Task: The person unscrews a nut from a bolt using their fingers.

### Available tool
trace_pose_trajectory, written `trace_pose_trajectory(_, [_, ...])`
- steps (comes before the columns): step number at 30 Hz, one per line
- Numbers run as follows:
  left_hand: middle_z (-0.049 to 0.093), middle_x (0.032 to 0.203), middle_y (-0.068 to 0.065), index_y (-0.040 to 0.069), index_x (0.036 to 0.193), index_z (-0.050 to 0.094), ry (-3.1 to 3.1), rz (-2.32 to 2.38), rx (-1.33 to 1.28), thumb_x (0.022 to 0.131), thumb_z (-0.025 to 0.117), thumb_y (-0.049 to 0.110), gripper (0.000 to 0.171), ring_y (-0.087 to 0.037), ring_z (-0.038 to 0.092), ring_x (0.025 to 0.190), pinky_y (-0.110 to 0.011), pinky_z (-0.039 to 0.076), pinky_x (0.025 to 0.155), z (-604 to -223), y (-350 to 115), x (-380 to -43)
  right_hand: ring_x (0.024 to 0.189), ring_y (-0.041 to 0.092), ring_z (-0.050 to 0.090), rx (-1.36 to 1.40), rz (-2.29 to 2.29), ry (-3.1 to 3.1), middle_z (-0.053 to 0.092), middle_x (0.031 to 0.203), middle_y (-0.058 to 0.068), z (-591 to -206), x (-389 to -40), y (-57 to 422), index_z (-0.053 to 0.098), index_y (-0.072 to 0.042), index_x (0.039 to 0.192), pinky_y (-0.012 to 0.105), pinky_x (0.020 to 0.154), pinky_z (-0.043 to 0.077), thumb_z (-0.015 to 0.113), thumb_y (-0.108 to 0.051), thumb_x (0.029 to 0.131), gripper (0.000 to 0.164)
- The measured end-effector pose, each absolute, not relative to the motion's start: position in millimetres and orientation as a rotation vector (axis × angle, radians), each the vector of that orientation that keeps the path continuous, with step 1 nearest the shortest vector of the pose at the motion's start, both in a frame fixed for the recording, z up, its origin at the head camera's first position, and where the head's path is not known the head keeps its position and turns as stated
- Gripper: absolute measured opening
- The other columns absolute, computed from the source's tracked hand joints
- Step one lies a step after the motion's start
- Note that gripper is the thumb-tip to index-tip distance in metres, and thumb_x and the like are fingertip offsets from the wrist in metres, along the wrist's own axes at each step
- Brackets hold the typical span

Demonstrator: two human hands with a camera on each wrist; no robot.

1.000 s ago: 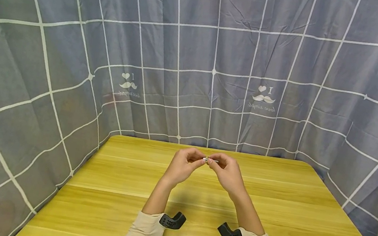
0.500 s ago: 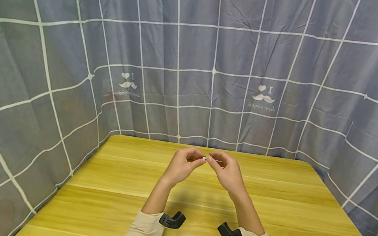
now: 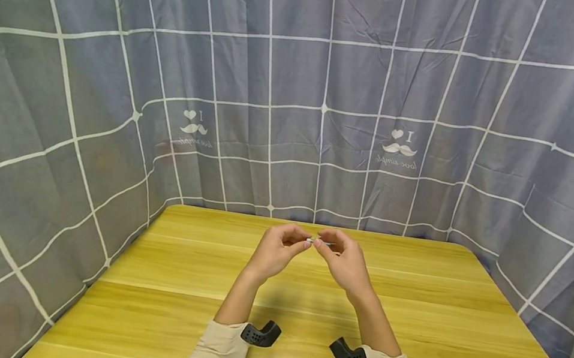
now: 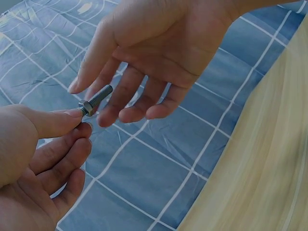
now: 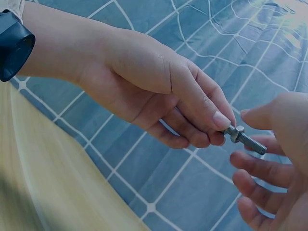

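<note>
Above the table [image 3: 185,286], my two hands meet fingertip to fingertip in the head view. The thumb and fingers of my left hand [image 3: 275,254] pinch one end of a metal bolt [image 4: 102,95], hiding that end. A hex nut [image 4: 86,107] sits on the bolt just beyond the left thumb tip, and the threaded shank points toward my right hand [image 3: 347,265]. In the right wrist view the right hand's thumb and fingers are spread around the shank, with a gap between the thumb tip and the nut.
A grey-blue curtain [image 3: 301,72] with white grid lines surrounds the table at the back and both sides. Black wrist devices [image 3: 261,333] sit at both sleeve cuffs.
Both hands stay in nearly the same place. Only the right fingertips and the small bolt between the hands shift slightly.
</note>
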State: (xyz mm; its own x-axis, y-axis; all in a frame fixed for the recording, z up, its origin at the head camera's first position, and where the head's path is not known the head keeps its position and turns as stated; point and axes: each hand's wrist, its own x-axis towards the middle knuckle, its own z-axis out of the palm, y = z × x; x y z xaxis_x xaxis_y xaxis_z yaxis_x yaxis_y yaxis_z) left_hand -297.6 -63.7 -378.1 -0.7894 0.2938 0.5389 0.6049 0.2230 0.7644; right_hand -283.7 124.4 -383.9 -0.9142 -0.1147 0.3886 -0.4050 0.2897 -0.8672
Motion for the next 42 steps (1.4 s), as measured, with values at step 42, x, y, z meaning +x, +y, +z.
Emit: trace_pose_trajectory(42, [0.076,0.101,-0.005,0.003,0.109,0.076,-2.225,-1.615,-0.854,0.099,0.071,0.008,0.012,-0.019,0.070,0.091,-0.036,0.056,0.082,-382.7,-64.9,-303.3,0.105,0.028,0.065,0.464,1.663,-2.311,0.072,0.112,0.007,-384.1,-284.9,125.5,0.073,-0.004,0.117,0.049,0.091,0.052,0.069,-0.021,0.102,0.023])
